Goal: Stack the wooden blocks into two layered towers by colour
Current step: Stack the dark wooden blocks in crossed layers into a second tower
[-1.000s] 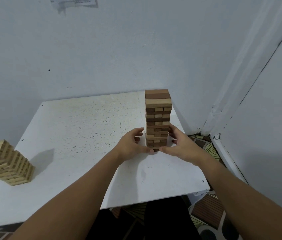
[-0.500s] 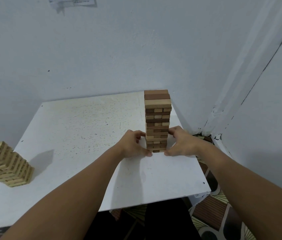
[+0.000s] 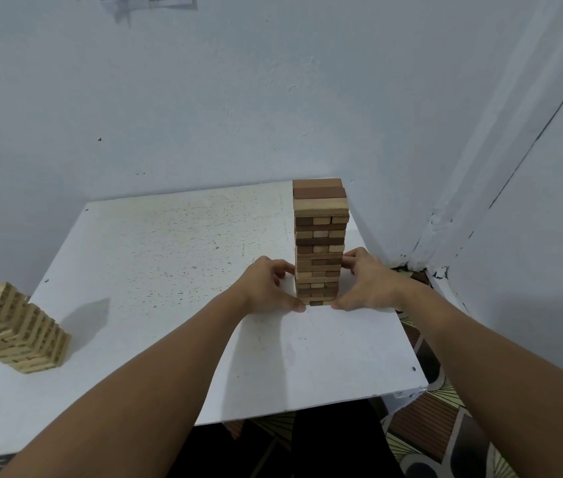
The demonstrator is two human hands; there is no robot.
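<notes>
**Both Hands Bracing the Brown Tower**

The left hand [image 3: 266, 288] and right hand [image 3: 368, 282] grip the lower layers of the mixed-brown block tower [image 3: 320, 241] from opposite sides, fingers curled. The tower stands upright near the right edge of the white table [image 3: 169, 257]. A pale block tower [image 3: 14, 329] stands at the table's left edge, well apart.

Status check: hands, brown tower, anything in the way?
Left hand and right hand grip brown tower low, either side. Tower upright on table. Pale tower far left, apart.
</notes>
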